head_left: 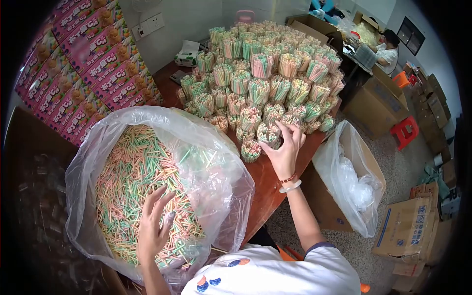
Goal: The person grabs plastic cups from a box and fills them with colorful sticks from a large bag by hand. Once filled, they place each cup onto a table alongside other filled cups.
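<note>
My right hand point(286, 151) has its thumb and fingers around a clear cup of pastel sticks point(268, 132) at the front of a large stack. My left hand point(155, 227) hovers over or just touches a heap of loose pink, green and yellow sticks point(135, 179), its fingers apart and nothing in them. The heap fills a big clear plastic bag point(206, 147) with its mouth spread wide. Beside the held cup stands another filled cup point(250, 150). Behind it, many similar filled cups point(258, 91) are piled in tiers.
A brown table point(260, 196) bears the stack. Pink printed boxes point(105, 69) rise at the left. At the right stands an open carton point(327, 201) lined with plastic, near a red stool point(405, 132) and more cartons point(405, 228). Another person point(388, 54) sits at the back right.
</note>
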`<action>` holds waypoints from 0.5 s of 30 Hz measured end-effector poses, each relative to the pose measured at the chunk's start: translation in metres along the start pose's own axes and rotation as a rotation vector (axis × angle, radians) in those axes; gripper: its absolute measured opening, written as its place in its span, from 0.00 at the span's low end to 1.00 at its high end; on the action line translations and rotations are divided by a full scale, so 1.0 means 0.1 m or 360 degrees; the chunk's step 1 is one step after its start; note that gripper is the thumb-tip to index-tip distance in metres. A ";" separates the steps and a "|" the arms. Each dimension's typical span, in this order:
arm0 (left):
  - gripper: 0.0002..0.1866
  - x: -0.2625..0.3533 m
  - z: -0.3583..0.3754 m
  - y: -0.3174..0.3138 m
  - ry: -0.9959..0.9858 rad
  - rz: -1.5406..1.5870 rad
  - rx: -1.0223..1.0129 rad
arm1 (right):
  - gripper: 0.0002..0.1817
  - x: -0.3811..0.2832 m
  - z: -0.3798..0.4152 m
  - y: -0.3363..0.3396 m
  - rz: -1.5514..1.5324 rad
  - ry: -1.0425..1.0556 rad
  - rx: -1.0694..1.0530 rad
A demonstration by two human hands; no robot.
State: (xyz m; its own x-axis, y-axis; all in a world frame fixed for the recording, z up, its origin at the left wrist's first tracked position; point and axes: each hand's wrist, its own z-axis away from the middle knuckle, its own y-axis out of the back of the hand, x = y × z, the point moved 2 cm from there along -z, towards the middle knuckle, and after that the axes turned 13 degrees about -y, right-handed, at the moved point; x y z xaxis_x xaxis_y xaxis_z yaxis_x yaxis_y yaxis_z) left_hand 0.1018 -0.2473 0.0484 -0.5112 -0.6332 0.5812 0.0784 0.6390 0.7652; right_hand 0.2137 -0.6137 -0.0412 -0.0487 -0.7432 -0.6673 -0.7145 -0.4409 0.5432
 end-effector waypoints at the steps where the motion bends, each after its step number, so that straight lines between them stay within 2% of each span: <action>1: 0.24 -0.01 0.04 0.01 0.0028 -0.0068 -0.0020 | 0.43 -0.02 0.02 -0.06 0.0085 0.0013 0.0067; 3: 0.29 -0.02 0.17 0.04 0.0096 -0.0132 -0.0066 | 0.46 -0.03 0.02 -0.12 0.0033 -0.0026 0.0138; 5: 0.34 0.00 0.44 0.01 0.0085 -0.0238 -0.0302 | 0.48 0.05 0.04 -0.17 0.0000 -0.0014 0.0157; 6: 0.41 0.03 0.58 -0.02 0.0033 -0.0286 -0.0525 | 0.48 0.08 0.06 -0.17 0.0013 0.0015 0.0169; 8: 0.46 0.10 0.85 -0.27 0.0073 -0.0196 -0.0761 | 0.46 0.05 0.11 -0.13 0.0016 0.0047 0.0171; 9: 0.46 0.14 0.90 -0.36 0.0103 -0.0028 -0.0684 | 0.45 -0.01 0.16 -0.07 -0.0058 0.0021 0.0163; 11: 0.44 0.06 1.02 -0.50 0.0062 -0.0160 -0.0654 | 0.40 -0.18 0.29 0.05 -0.0183 0.0051 0.0158; 13: 0.40 0.01 1.02 -0.52 -0.0016 -0.0127 -0.0451 | 0.36 -0.46 0.50 0.19 -0.0360 0.0001 -0.0078; 15: 0.40 -0.01 1.02 -0.40 -0.0098 -0.0053 -0.0136 | 0.30 -0.76 0.78 0.30 -0.0624 0.0240 -0.0478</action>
State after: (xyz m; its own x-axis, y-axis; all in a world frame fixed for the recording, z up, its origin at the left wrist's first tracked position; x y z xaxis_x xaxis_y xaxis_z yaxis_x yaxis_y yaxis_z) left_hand 0.0121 -0.2277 -0.0108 -0.5663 -0.6235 0.5390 0.1320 0.5770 0.8060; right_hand 0.1413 -0.5310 -0.0140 0.2995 -0.5475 -0.7813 -0.4258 -0.8096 0.4041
